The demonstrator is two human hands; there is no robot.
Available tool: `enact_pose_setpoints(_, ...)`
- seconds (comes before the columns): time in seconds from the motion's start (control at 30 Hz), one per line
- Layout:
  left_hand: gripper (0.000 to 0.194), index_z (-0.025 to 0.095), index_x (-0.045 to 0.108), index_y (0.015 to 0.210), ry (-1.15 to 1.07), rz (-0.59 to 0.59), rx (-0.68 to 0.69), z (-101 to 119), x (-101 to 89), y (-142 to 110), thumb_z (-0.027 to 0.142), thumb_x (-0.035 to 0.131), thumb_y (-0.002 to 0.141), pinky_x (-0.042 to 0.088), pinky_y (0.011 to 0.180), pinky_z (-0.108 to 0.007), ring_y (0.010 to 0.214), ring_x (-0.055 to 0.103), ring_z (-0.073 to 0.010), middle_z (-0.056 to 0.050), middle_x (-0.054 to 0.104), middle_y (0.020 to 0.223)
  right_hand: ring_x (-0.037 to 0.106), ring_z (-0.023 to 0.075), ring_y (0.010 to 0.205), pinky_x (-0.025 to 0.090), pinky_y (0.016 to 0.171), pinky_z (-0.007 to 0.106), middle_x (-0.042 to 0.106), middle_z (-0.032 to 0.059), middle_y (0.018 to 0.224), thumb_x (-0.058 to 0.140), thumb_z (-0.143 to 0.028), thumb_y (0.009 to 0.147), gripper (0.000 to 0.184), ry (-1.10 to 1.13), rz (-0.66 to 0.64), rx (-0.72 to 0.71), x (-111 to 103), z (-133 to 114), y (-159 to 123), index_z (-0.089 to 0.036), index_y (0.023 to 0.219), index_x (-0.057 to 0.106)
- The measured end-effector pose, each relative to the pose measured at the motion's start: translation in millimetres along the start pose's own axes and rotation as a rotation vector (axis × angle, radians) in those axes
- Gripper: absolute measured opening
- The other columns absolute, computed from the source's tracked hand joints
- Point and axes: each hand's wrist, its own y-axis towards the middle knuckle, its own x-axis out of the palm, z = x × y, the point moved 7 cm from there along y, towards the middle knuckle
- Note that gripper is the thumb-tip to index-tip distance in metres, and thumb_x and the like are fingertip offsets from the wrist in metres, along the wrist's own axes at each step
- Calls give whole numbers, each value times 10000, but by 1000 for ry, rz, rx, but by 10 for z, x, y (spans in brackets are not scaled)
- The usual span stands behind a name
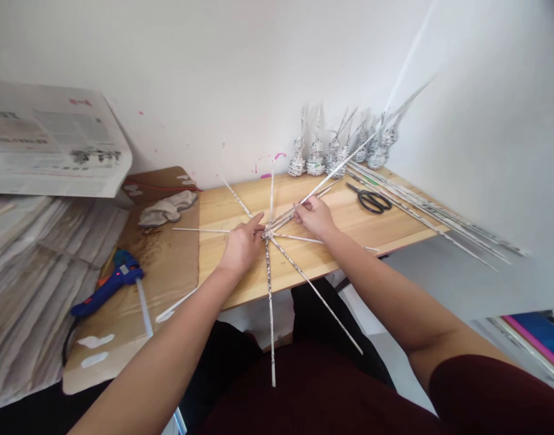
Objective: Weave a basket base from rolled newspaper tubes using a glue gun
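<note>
Pale wooden worktop (pixel 215 260): black scissors (pixel 362 193) lie right of the paper-rod star (pixel 269 234); left fingers (pixel 255 222) grip it, right fingers (pixel 300 211) a white rod (pixel 331 176).

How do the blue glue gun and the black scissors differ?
The glue gun is mostly blue; the scissors are black. The glue gun lies on cardboard, the scissors on the wooden tabletop. The glue gun trails a dark cord; the scissors have none. Both lie untouched.

Forearms (pixel 181 329) stretched forward, left hand (pixel 241 246) one finger (pixel 257 221) extended, right hand (pixel 316 217) seemingly pinched
</note>
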Motion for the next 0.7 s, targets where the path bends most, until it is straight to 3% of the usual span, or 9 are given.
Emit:
enact_pose_setpoints(0.2,484,159,541,1362,127,-54,97,86,101,-17,75,520,886,555,887,-343,911,686,-206,-73,756,943,596,111,527,515,543,224,628,-31,621,613,-251,868,140,-13,-5,23,6,-5,-10,-210,778,514)
enact_pose_setpoints(0.4,620,100,429,1442,307,-233,221,223,159,-4,-12,430,832,528,879,-332,973,640,-235,-122,702,948,607,118,544,512,535,226,625,-28,630,605,-234,874,141,-8,-5,25,9,-10,-13,-211,773,508)
enact_pose_setpoints(0.57,695,139,382,1464,435,-388,231,319,134,77,-21,443,791,514,818,-302,894,654,-229,-101,634,883,625,126,581,514,553,231,639,-19,659,615,-258,867,146,-28,-6,11,2,-2,-15,-214,778,508)
enact_pose_setpoints(0.7,620,157,418,1421,426,-440,234,328,133,99,10,436,819,514,782,-311,822,651,-229,-100,605,887,613,130,569,503,569,245,643,-21,657,623,-291,858,150,-60,-3,-16,-1,6,-11,-219,786,513)
